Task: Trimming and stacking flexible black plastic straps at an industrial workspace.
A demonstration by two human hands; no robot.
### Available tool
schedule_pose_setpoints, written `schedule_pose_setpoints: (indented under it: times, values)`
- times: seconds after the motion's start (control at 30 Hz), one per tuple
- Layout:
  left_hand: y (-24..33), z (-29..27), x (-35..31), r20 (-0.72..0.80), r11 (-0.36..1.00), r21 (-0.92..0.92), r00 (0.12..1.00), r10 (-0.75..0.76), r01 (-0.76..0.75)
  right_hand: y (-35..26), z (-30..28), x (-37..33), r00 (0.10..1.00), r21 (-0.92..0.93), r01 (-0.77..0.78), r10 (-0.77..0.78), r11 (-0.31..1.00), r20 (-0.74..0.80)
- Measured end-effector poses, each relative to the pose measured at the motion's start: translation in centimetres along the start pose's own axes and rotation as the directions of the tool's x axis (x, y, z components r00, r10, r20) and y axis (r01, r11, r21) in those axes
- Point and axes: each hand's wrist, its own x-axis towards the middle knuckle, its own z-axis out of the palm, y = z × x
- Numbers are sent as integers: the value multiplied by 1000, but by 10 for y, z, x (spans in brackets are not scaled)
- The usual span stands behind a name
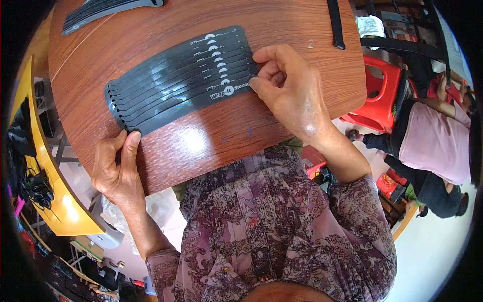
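Several flat black straps (171,83) lie on the brown wooden table, overlapped in a stepped row, with white print near their right ends. Small dark tips line their left ends, and light glints off the middle. At the near left corner, the thumb and forefinger of my left hand (118,168) pinch the end of the nearest strap. My right hand (292,85) is at the right ends, its thumb on the near corner and its forefinger on the edge farther up. Its other fingers are curled under, partly hidden.
Another bundle of black straps (103,12) rests at the table's far left. A single black strap (336,25) lies at the far right. Beside the table are a red plastic stool (380,95) and a yellow-edged table (48,176). Other people sit to the right.
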Motion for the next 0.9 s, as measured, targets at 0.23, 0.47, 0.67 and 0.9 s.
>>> schedule_pose_setpoints:
  times: [0.23, 0.47, 0.67, 0.9]
  values:
    - [-1, 0, -2, -2, 999, 35, 1000, 9, -9, -2, 1, 1, 1000, -66, 15, -17, 998, -25]
    - [-3, -2, -2, 10, 989, 95, 994, 110, -111, 2, -3, 2, 1000, -145, 23, -25, 989, -11]
    - [7, -17, -22, 122, 879, 411, 970, 210, -242, 4, -11, -18, 961, -242, 220, -253, 945, -112]
    - [29, 10, -12, 375, 804, 267, 826, 422, -532, -24, 31, -26, 748, -317, 659, -637, 682, 186]
